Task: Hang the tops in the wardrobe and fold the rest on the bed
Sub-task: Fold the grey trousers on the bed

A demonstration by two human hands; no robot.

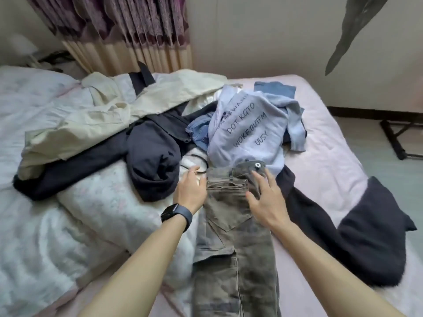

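My left grip [190, 191] lay flat and wide against the waistband of the grey trousers [235, 248], and my right grip [265, 200] was spread wide on top of them. The trousers ran up from the near edge of the bed [325, 161], their waist touching a blue sweatshirt [247, 133].

Purple-and-cream curtain [128, 30] hangs between pale walls [251, 35].

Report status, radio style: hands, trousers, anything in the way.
Left hand open at waistband edge, right hand open over cargo trousers. Trousers laid lengthwise. Blue lettered sweatshirt touches waistband.
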